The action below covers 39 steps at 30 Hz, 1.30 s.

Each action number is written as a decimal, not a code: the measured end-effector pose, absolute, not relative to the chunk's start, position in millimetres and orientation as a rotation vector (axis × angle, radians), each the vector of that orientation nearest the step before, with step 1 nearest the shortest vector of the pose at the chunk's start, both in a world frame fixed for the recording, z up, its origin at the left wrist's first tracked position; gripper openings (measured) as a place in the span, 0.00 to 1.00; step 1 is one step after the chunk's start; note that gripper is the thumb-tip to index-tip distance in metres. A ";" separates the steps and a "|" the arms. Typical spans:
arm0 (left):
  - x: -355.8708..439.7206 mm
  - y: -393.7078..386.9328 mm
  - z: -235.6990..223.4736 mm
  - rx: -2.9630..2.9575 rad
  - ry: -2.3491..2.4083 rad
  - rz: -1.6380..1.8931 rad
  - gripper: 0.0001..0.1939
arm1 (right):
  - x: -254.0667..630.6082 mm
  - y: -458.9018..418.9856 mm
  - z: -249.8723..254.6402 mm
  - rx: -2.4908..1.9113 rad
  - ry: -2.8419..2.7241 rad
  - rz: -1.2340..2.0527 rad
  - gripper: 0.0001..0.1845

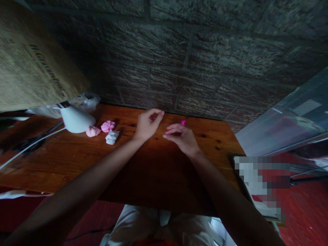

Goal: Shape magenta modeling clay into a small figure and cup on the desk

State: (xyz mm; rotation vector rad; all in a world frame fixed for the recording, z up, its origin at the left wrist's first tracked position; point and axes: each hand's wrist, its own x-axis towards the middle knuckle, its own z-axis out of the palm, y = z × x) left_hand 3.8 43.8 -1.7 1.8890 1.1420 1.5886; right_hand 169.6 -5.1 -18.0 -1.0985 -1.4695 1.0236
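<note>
My left hand [149,125] is raised over the far middle of the wooden table, its fingers curled toward the thumb. A small spot of magenta clay [153,120] shows inside that curl, mostly hidden by the fingers. To its right, my right hand [183,138] has thumb and fingers brought close together, with a tiny pinkish bit at the tips, too small to make out. Just beyond the right hand lies a small magenta clay piece [182,122]. Left of my hands sit three soft lumps: a bright pink lump [108,126], a pale pink lump [93,131] and a white lump [112,137].
A lamp with a white base [77,119] and a printed paper shade [38,65] stands at the left. Near it lie dark scissors [28,144], a white cord [33,147] and clear plastic [85,100]. The brick wall [166,51] borders the wooden table's [159,171] back edge.
</note>
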 end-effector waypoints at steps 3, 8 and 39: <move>16.4 42.0 -0.8 1.606 1.030 1.586 0.09 | 169.9 -6.7 -8.8 -1.098 -1.540 0.927 0.09; 23.3 25.4 -21.0 1.089 0.860 1.239 0.08 | 174.0 -15.4 -0.5 -1.074 -1.613 0.844 0.08; 21.1 16.3 -24.8 1.092 0.790 0.973 0.10 | 196.5 -24.7 -16.0 -1.265 -1.534 0.707 0.09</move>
